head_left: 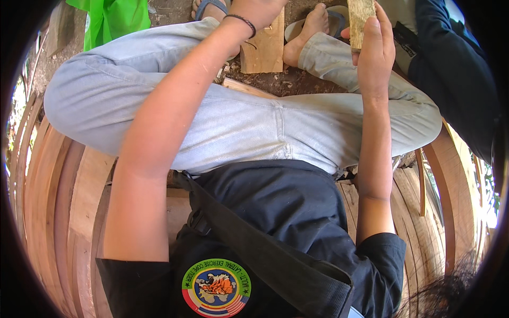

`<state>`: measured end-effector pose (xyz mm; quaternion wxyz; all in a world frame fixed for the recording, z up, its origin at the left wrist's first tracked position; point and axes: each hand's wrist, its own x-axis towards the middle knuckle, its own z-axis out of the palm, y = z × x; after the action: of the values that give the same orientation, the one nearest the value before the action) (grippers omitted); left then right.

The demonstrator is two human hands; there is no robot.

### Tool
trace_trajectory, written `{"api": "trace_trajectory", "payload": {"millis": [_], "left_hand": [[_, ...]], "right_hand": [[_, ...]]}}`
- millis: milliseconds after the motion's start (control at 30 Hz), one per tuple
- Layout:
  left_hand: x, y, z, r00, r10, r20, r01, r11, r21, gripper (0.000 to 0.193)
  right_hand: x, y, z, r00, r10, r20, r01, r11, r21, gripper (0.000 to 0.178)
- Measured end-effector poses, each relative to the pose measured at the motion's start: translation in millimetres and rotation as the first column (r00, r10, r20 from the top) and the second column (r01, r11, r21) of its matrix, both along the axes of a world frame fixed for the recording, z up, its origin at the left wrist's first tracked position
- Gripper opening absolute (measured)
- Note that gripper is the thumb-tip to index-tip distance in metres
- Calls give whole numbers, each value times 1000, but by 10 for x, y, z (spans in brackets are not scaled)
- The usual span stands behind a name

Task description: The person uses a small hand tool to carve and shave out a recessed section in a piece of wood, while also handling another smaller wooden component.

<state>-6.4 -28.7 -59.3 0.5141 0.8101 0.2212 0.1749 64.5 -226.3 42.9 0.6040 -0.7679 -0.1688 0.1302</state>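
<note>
My right hand [375, 66] grips a rough, pale wood block [362, 22] at the upper right, with the thumb laid along its face and the fingers behind its far side. The block's top end runs out of the picture. At the upper edge, my left hand [259, 8] is over a flat wooden board [263, 55] that lies on the ground between my feet. The frame cuts off the fingers of this hand, so what they hold is hidden. A dark band circles the left wrist.
A bright green bag [115, 24] stands at the upper left. Grey sandals [335, 24] are by my feet. At the right are dark blue trousers [450, 63] of another person close by. Curving wooden planks [50, 185] lie behind me on both sides.
</note>
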Motion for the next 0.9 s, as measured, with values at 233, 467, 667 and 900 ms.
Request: {"api": "trace_trajectory", "payload": {"millis": [233, 467, 667, 900], "left_hand": [[-113, 315, -49, 918, -387, -89, 373, 917, -142, 27], [55, 584, 236, 589, -791, -165, 808, 583, 92, 27], [24, 131, 159, 553, -811, -192, 781, 584, -219, 34], [124, 85, -108, 890, -433, -143, 287, 776, -562, 27]], "right_hand": [[-10, -16, 123, 975, 26, -219, -39, 998, -53, 48], [-12, 7, 231, 954, -61, -293, 23, 991, -133, 50], [62, -52, 272, 940, -165, -298, 112, 976, -187, 52], [62, -20, 181, 938, -134, -319, 101, 988, -118, 54]]}}
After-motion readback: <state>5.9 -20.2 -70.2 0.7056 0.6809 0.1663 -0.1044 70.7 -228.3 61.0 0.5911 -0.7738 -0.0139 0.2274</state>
